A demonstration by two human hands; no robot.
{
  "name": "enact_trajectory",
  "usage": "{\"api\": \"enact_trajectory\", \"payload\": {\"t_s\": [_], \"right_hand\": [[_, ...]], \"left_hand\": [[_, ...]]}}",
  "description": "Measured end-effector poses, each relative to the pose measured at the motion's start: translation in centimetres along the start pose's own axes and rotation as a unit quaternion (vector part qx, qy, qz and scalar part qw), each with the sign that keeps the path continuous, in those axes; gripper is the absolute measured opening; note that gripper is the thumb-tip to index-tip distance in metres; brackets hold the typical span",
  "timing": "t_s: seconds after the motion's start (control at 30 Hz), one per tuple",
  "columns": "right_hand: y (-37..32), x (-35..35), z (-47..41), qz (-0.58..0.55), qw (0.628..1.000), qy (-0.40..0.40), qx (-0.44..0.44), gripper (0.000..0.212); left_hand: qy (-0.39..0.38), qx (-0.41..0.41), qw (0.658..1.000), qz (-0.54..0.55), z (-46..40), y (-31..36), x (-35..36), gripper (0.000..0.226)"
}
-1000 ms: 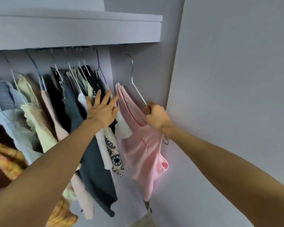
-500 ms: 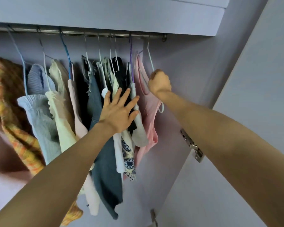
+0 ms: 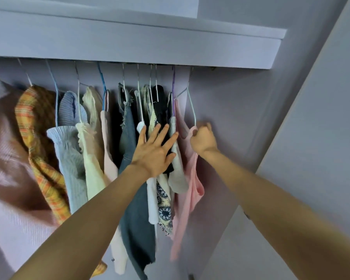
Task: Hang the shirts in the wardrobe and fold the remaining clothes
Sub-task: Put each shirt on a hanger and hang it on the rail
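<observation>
Progress: pink shirt point(image 3: 187, 190) hangs at the row's right end, my right hand point(image 3: 202, 139) clenched round its hanger point(image 3: 191, 107), left hand point(image 3: 154, 150) spread flat against neighbouring garments point(image 3: 129, 150); folding apparently remains.

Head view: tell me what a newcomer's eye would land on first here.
Two bare arms reach into the wardrobe: the left hand presses flat, fingers spread, against the packed hanging clothes, while the right hand grips the shoulder of the pink top on its white hanger at the right end of the row. Far left, an orange plaid shirt stands out among paler garments.
</observation>
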State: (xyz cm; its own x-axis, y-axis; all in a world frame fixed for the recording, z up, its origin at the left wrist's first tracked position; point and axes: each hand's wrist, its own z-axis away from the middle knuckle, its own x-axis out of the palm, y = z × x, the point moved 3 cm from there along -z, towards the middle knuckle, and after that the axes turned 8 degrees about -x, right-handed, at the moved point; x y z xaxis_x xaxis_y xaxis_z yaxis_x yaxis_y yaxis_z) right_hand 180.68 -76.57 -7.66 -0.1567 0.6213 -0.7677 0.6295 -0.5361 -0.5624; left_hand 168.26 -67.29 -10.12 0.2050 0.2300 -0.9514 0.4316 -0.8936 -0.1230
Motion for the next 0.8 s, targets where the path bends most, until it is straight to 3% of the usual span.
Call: {"api": "enact_trajectory", "payload": {"t_s": [0.07, 0.17, 0.27, 0.33, 0.4, 0.57, 0.7, 0.8], "right_hand": [[0.2, 0.5, 2.5, -0.014, 1.0, 0.017, -0.014, 0.048], [-0.8, 0.7, 6.6, -0.043, 0.992, 0.109, -0.049, 0.054], [-3.1, 0.8, 10.4, -0.112, 0.967, 0.198, -0.119, 0.045], [-4.5, 1.6, 13.2, -0.157, 0.954, 0.192, -0.169, 0.037], [-6.3, 3.5, 16.1, -0.21, 0.949, 0.108, -0.21, 0.029], [-10.6, 10.2, 23.6, -0.239, 0.923, -0.203, -0.221, 0.021], [-15.9, 16.2, 33.7, -0.2, 0.865, -0.388, -0.246, 0.022], [-19.6, 20.5, 43.9, -0.149, 0.79, -0.513, -0.3, 0.024]], "left_hand": [[-0.013, -0.009, 0.999, 0.047, 0.8, 0.3, -0.4, 0.059], [0.007, -0.053, 0.988, 0.144, 3.9, 0.3, -0.9, 0.055], [0.043, -0.122, 0.965, 0.227, 8.1, -0.9, -1.1, 0.053], [0.06, -0.172, 0.949, 0.259, 11.5, -2.4, -1.2, 0.05], [0.07, -0.238, 0.93, 0.272, 16.2, -4.3, -1.3, 0.047], [0.058, -0.376, 0.881, 0.28, 29.6, -8.3, -1.0, 0.041], [0.063, -0.519, 0.804, 0.282, 45.2, -10.3, -0.8, 0.034], [0.062, -0.636, 0.716, 0.282, 58.1, -10.1, -1.1, 0.031]]}}
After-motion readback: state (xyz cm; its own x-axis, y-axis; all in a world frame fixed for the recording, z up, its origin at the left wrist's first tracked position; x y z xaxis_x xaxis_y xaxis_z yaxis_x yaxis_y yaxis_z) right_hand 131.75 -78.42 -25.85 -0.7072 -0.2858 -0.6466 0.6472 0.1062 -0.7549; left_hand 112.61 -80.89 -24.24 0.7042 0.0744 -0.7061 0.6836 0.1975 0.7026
